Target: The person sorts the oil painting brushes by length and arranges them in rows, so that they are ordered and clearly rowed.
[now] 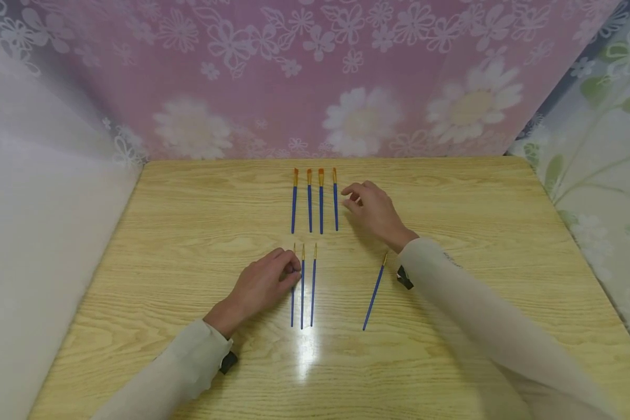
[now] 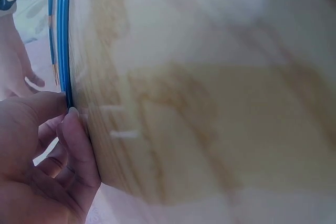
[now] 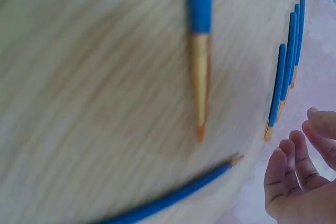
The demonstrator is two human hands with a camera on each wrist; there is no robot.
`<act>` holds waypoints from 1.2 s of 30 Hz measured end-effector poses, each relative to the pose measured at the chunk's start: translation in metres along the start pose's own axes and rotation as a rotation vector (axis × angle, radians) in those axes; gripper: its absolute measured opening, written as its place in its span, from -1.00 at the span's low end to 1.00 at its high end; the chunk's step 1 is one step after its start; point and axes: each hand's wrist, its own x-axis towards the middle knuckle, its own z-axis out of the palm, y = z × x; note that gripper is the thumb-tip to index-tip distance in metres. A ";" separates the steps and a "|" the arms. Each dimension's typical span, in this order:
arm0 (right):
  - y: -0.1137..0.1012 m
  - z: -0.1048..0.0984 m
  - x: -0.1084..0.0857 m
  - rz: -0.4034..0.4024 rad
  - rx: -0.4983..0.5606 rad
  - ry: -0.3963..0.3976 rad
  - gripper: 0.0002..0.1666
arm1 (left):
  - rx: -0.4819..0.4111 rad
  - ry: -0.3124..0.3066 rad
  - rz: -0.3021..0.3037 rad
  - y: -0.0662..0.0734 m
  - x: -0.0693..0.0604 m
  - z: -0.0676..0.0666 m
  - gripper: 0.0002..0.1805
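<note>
My left hand [image 1: 262,283] pinches the leftmost slim blue paintbrush [image 1: 292,309] of the lower row between thumb and forefinger, and the left wrist view shows the fingertips at its handle. Two more fine paintbrushes, a middle one [image 1: 302,297] and a right one [image 1: 313,294], lie beside it, tips pointing away. Just right of the upper row hovers my right hand [image 1: 373,210], fingers loosely bent and holding nothing. Nearest to it lies a narrow paintbrush [image 1: 336,204] with orange bristles. Below that hand, a single paintbrush [image 1: 374,300] lies slanted, apart from the others.
Wider paintbrushes, a left one [image 1: 294,204], a middle one [image 1: 310,204] and a right one [image 1: 321,204], complete the upper row. Everything lies on a wood-grain table [image 1: 189,204]. A pink flowered curtain [image 1: 273,99] hangs behind its far edge.
</note>
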 end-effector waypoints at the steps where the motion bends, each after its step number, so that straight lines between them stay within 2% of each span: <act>1: 0.002 -0.002 -0.002 0.002 0.002 -0.001 -0.59 | 0.000 0.000 0.001 0.000 0.000 0.000 -0.92; 15: 0.034 -0.022 -0.039 -0.039 -0.019 0.013 -0.65 | -0.012 -0.002 0.002 -0.001 -0.001 0.000 -0.93; 25: 0.055 -0.033 -0.066 -0.037 -0.032 -0.016 -0.64 | -0.013 -0.003 -0.006 0.000 0.000 0.000 -0.93; 36: 0.067 -0.034 -0.087 -0.027 -0.053 -0.033 -0.60 | 0.001 -0.008 -0.010 0.001 0.000 -0.001 -0.92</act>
